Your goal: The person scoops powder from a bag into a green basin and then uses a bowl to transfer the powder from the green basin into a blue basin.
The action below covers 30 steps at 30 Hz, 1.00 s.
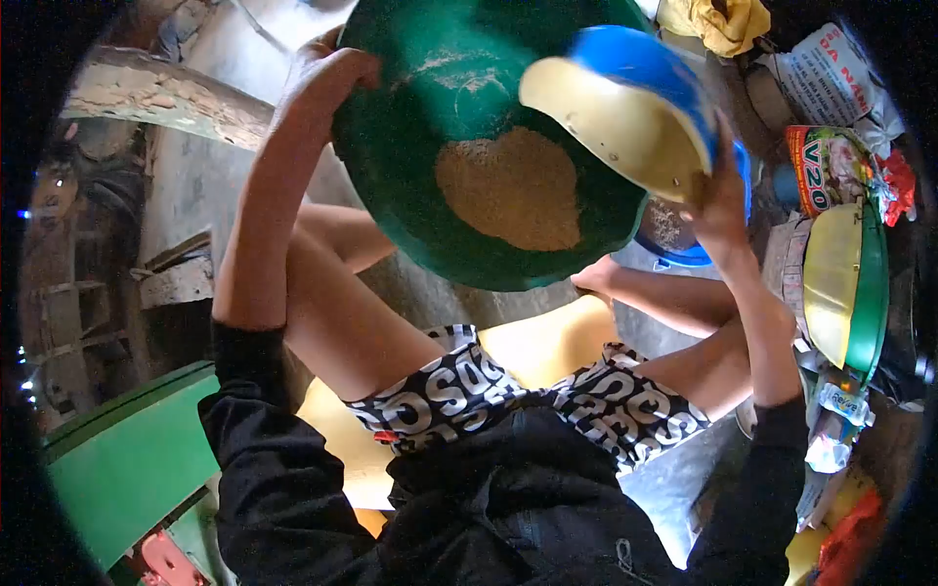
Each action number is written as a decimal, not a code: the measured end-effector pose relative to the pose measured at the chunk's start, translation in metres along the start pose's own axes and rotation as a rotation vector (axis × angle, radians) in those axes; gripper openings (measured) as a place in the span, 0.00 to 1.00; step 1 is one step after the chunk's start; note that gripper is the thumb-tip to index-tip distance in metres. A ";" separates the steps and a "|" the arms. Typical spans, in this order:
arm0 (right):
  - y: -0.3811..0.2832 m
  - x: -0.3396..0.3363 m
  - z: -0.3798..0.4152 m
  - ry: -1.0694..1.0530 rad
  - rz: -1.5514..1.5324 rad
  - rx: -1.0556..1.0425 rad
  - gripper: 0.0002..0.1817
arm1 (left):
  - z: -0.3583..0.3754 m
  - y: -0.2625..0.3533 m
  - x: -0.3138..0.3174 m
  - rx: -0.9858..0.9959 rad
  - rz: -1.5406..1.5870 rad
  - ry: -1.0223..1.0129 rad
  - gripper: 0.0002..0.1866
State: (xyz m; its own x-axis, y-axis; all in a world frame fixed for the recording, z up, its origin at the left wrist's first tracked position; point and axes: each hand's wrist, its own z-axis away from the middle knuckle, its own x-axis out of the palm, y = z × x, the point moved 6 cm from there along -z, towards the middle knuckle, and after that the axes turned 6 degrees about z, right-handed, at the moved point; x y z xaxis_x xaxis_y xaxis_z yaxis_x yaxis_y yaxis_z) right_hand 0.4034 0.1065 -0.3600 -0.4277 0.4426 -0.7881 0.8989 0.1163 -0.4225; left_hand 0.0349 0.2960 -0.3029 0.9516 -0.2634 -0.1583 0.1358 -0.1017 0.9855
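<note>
A large green basin (410, 210) is held up in front of my knees, with a heap of brown, fine-grained meal (508, 190) lying in it and paler dust streaked on its far wall. My left hand (337, 68) is closed on the basin's left rim. In my right hand (718, 190) is a bowl (635, 127), cream inside and blue outside, tipped on its side over the basin's right part. A few bits cling to the bowl's inner wall. My right fingers are partly hidden by the bowl.
Below the bowl stands a blue container (699, 256) with grainy matter in it. Along the right are a V20 packet (826, 171), a printed white sack (831, 73), and yellow and green basins (831, 288). A log (166, 98) lies left; a green board (132, 459) is lower left.
</note>
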 end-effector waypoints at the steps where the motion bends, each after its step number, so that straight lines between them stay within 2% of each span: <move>1: -0.005 0.018 -0.010 -0.006 0.107 -0.079 0.44 | 0.000 -0.002 0.003 0.008 -0.045 0.008 0.09; 2: -0.011 0.036 -0.019 -0.005 0.213 -0.159 0.46 | 0.002 -0.006 0.002 0.010 -0.091 0.019 0.08; 3: -0.009 0.054 -0.023 -0.059 0.242 -0.132 0.48 | -0.005 -0.013 0.001 0.011 -0.056 -0.078 0.11; 5: -0.010 0.085 -0.040 -0.134 0.363 -0.105 0.47 | -0.011 -0.007 0.001 -0.130 0.024 0.060 0.20; 6: -0.003 0.097 -0.045 -0.149 0.460 -0.107 0.46 | -0.014 -0.008 0.002 -0.053 0.137 0.058 0.14; 7: 0.007 0.105 -0.046 -0.108 0.479 -0.179 0.43 | -0.017 -0.011 -0.003 -0.059 0.142 0.073 0.14; 9: -0.006 0.112 -0.040 -0.191 0.467 -0.178 0.43 | -0.014 -0.008 -0.010 -0.190 0.002 0.141 0.13; 10: -0.010 0.115 -0.037 -0.257 0.465 -0.162 0.43 | -0.011 -0.001 -0.009 -0.169 -0.022 0.188 0.11; 11: -0.009 0.128 -0.034 -0.147 0.436 -0.304 0.43 | -0.014 -0.005 -0.007 -0.178 -0.014 0.202 0.11; 13: -0.012 0.160 -0.015 -0.261 0.413 -0.292 0.44 | -0.025 -0.012 -0.010 -0.133 -0.067 0.195 0.12; 14: -0.021 0.172 -0.008 -0.318 0.401 -0.284 0.44 | -0.020 -0.009 -0.007 -0.057 0.102 0.122 0.12; 15: -0.028 0.180 -0.001 -0.357 0.287 -0.258 0.45 | -0.015 -0.005 -0.005 0.005 0.277 0.037 0.12; 17: -0.053 0.189 0.008 -0.423 0.072 -0.199 0.46 | -0.013 -0.003 -0.007 -0.063 -0.048 0.221 0.12; 18: -0.051 0.201 0.010 -0.458 0.072 -0.151 0.48 | -0.013 -0.004 -0.012 -0.185 -0.226 0.281 0.13; 19: -0.051 0.212 0.009 -0.465 0.065 -0.151 0.48 | -0.010 -0.002 -0.017 -0.193 -0.231 0.284 0.13; 20: -0.053 0.222 0.008 -0.464 0.031 -0.166 0.48 | -0.009 -0.005 -0.020 -0.215 -0.158 0.202 0.13; 22: -0.075 0.220 0.003 -0.519 -0.033 -0.079 0.47 | -0.011 -0.011 -0.015 -0.238 -0.094 0.116 0.13; 23: -0.087 0.216 -0.004 -0.518 -0.039 -0.075 0.47 | -0.015 -0.020 -0.018 -0.227 -0.185 0.214 0.14; 24: -0.087 0.222 -0.005 -0.673 -0.141 0.104 0.45 | -0.017 -0.023 -0.023 -0.215 -0.276 0.312 0.14; 25: -0.087 0.230 -0.002 -0.825 -0.242 0.284 0.44 | -0.020 -0.029 -0.024 -0.217 -0.281 0.312 0.14; 26: -0.090 0.237 -0.004 -0.865 -0.296 0.383 0.40 | -0.021 -0.032 -0.026 -0.214 -0.246 0.306 0.14; 27: -0.086 0.244 -0.006 -0.871 -0.300 0.382 0.40 | -0.020 -0.036 -0.028 -0.213 -0.211 0.301 0.14; 29: -0.099 0.253 -0.011 -0.882 -0.689 0.346 0.37 | -0.021 -0.038 -0.030 -0.271 -0.251 0.318 0.15; 30: -0.109 0.249 -0.015 -0.893 -0.731 0.473 0.31 | -0.020 -0.037 -0.033 -0.323 -0.289 0.331 0.15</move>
State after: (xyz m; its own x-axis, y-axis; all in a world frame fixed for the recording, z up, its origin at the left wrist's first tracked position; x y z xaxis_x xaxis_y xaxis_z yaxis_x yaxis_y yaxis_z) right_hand 0.2003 0.2180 -0.5037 -0.8943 -0.3704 -0.2511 0.3801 -0.3328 -0.8630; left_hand 0.0042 0.3277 -0.3328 0.8919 0.0525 -0.4492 0.4328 0.1885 0.8816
